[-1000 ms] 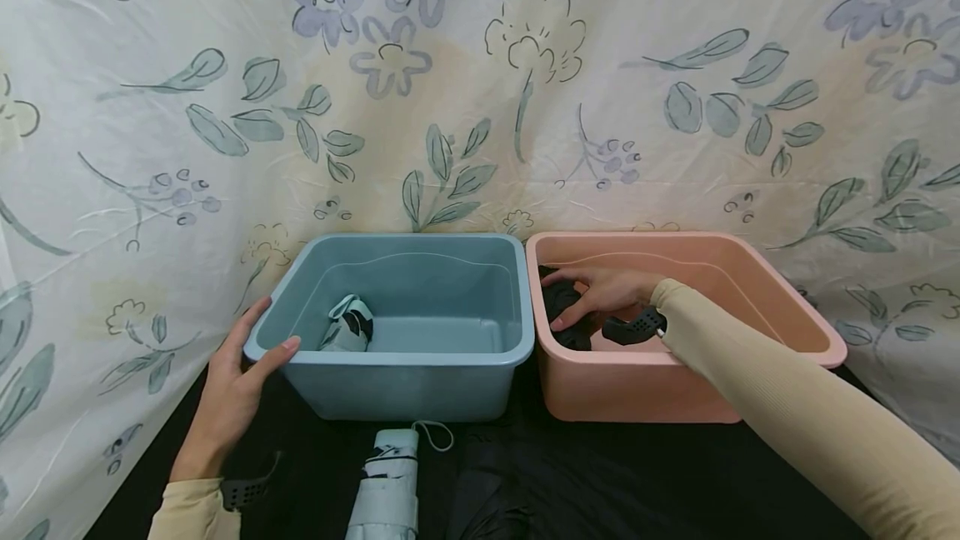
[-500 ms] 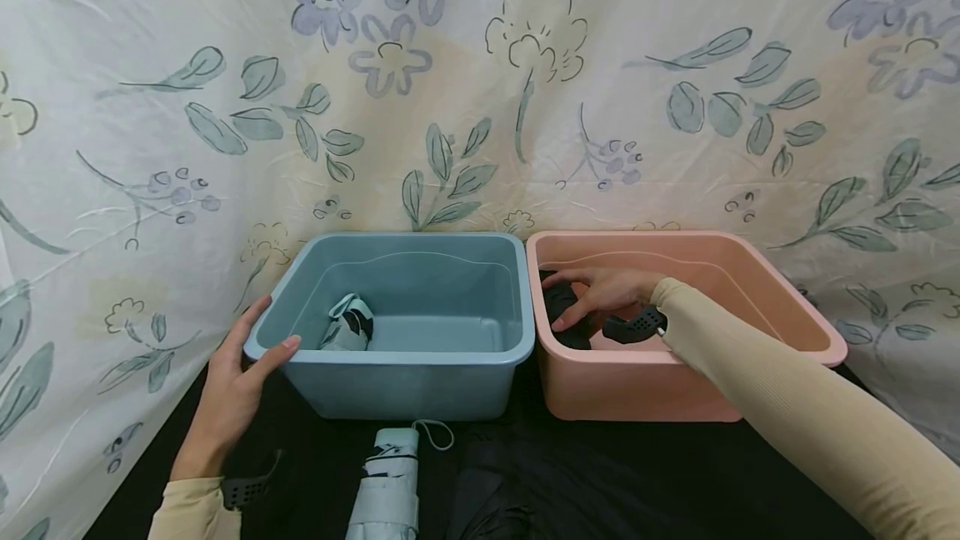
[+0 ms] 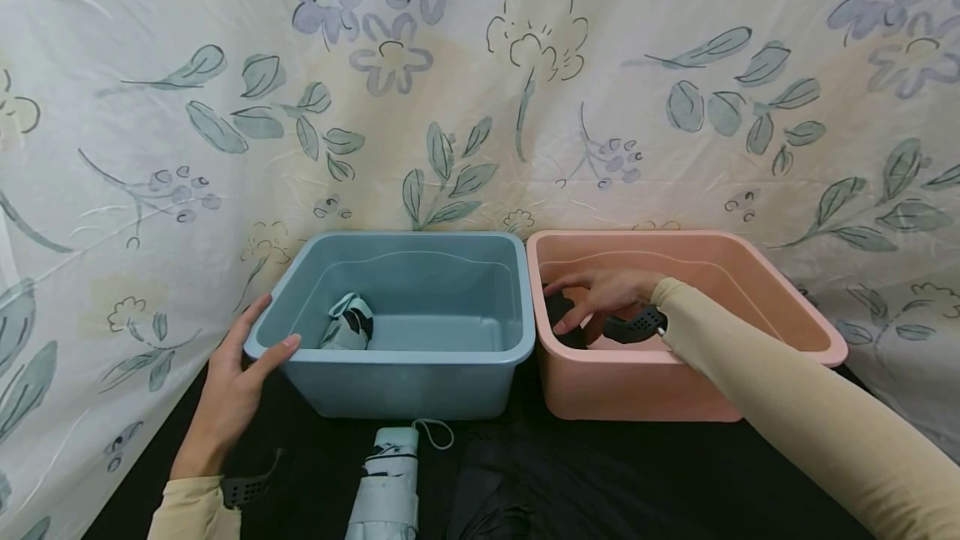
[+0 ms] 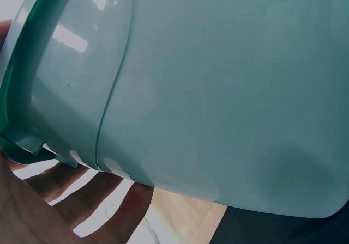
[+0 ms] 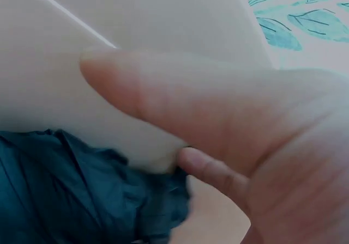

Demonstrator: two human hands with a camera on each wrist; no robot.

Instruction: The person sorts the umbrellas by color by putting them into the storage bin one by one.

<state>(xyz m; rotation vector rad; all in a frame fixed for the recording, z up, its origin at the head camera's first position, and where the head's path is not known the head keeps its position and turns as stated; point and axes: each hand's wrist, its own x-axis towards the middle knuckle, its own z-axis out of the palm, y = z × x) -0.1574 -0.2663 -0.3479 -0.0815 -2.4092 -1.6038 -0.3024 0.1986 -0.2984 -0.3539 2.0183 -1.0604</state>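
Note:
My left hand [image 3: 230, 394] rests at the left front corner of the blue bin [image 3: 405, 386], its thumb on the front rim. In the left wrist view its fingers [image 4: 95, 197] lie fairly straight along the bin's outer wall. Inside the pink bin [image 3: 645, 394], my right hand [image 3: 611, 294] reaches over a black folded fabric bundle [image 3: 558, 311], perhaps an umbrella. In the right wrist view the thumb is straight and apart from the dark fabric [image 5: 82, 195]; one fingertip is close to its end. The bundle's lower part is hidden.
A pale blue folded umbrella [image 3: 349, 327] lies inside the blue bin. Another pale folded umbrella [image 3: 386, 482] with a wrist loop lies in front, beside dark folded fabric [image 3: 487, 494] on the black surface. A floral cloth [image 3: 450, 107] hangs behind both bins.
The black bundle has sunk lower in the pink bin beneath my right hand, with less of it showing. Both hands have stayed nearly still.

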